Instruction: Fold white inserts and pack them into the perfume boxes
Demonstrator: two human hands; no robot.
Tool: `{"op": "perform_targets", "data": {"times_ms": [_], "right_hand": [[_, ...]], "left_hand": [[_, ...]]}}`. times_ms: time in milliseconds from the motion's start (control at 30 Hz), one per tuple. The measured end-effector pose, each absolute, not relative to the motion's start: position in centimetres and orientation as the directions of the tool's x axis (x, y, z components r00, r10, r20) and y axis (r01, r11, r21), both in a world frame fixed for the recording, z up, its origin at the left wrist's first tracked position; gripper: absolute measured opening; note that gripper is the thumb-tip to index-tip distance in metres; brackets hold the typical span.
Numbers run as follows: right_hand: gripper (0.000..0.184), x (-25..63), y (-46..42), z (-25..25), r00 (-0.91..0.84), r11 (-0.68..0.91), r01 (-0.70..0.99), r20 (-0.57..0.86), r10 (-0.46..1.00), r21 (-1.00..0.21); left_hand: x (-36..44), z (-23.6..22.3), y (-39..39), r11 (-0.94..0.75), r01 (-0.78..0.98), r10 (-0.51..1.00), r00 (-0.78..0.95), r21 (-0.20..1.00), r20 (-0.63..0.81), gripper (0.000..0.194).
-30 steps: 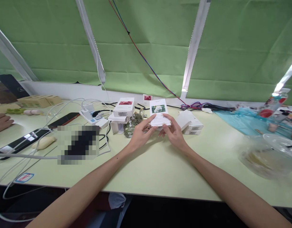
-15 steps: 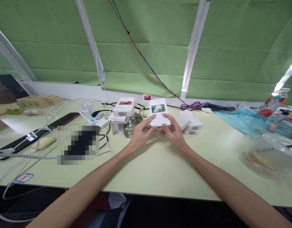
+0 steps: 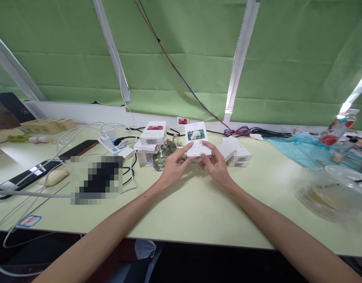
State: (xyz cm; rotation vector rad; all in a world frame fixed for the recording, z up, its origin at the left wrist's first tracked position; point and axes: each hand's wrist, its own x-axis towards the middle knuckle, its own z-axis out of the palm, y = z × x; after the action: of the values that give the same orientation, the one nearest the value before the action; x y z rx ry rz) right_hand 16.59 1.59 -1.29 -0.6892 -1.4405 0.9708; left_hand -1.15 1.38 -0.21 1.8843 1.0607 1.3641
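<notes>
Between my two hands is a white box point(image 3: 196, 135) with a white flower picture on its top face. My left hand point(image 3: 175, 167) grips its near left corner, and my right hand point(image 3: 215, 165) grips the near right corner; both are closed on it. Glass bottles point(image 3: 165, 153) stand just left of the box, partly covered by my left hand. Further left, a white box with a red flower picture point(image 3: 153, 133) rests on top of another white carton point(image 3: 145, 157). Right of my right hand lie white boxes point(image 3: 240, 156) with barcodes, one with a raised flap.
Cables and a power strip point(image 3: 112, 145) spread over the left of the table point(image 3: 198, 220). A computer mouse point(image 3: 54, 177) lies at far left. At right are a blue plastic sheet point(image 3: 289, 147) and a clear plastic container point(image 3: 325, 200). Green blinds point(image 3: 183, 59) hang behind.
Almost nothing differs: both hands keep the flower box in nearly the same place. At the far left edge, a blurred skin-coloured shape has gone from view.
</notes>
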Motion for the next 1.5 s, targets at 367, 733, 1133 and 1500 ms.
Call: {"op": "perform_targets", "data": {"times_ms": [367, 733, 1133, 1500], "right_hand": [[0.048, 16.68, 2.10, -1.73, -0.132, 0.517, -0.111, 0.528, 0.839, -0.849], [0.052, 16.64, 2.14, -1.76, -0.130, 0.519, -0.098, 0.528, 0.840, -0.849], [0.052, 16.70, 2.25, -1.78, -0.142, 0.501, -0.113, 0.513, 0.847, -0.858], [0.053, 16.78, 2.30, -1.80, -0.150, 0.510, -0.074, 0.515, 0.844, -0.857]], "left_hand": [[-1.18, -0.34, 1.55, -0.516, 0.267, 0.857, 0.152, 0.814, 0.493, 0.060], [-1.32, -0.57, 1.71, -0.527, 0.265, 0.850, 0.144, 0.808, 0.507, 0.058], [-1.09, -0.39, 1.55, -0.472, 0.170, 0.880, 0.145, 0.865, 0.452, 0.060], [-0.95, -0.25, 1.48, -0.443, 0.129, 0.894, 0.132, 0.887, 0.428, 0.062]]}}
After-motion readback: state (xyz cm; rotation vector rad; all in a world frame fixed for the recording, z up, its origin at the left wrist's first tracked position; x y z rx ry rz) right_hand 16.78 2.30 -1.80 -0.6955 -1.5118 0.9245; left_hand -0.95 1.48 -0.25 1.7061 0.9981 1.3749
